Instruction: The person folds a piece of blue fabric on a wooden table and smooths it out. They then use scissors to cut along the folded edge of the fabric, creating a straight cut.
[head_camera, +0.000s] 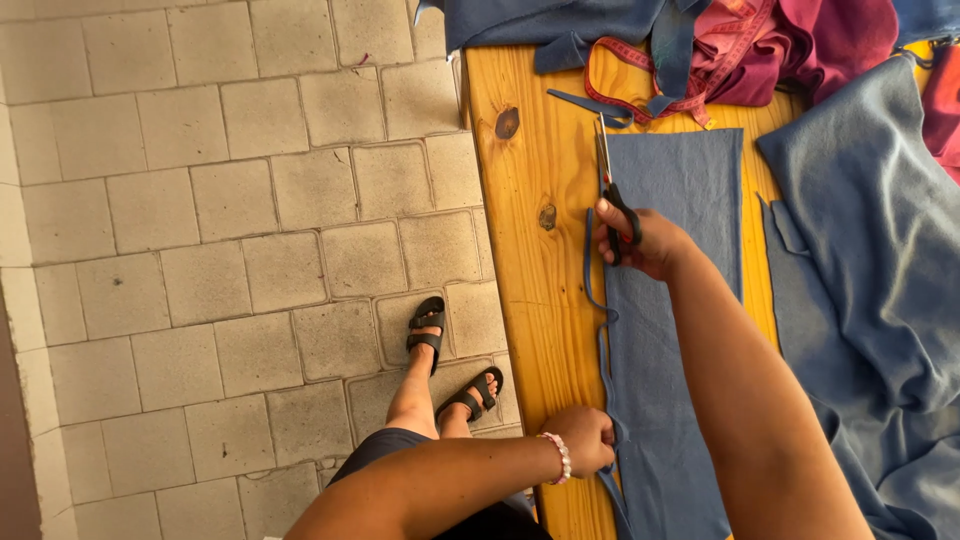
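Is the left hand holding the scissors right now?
No, the scissors are in the right hand; the left hand pins the blue fabric strip at the table edge.

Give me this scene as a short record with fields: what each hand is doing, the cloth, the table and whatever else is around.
right hand: grips black-handled scissors, blades pointing away along the cloth's left edge
left hand: pinches the near end of the cloth's left edge; beaded bracelet on the wrist
cloth: blue fabric panel lying flat, a thin trimmed strip hanging loose beside it
surface: wooden table
nearby: red measuring tape, magenta fabric, larger blue fabric at right
floor: grey tiles
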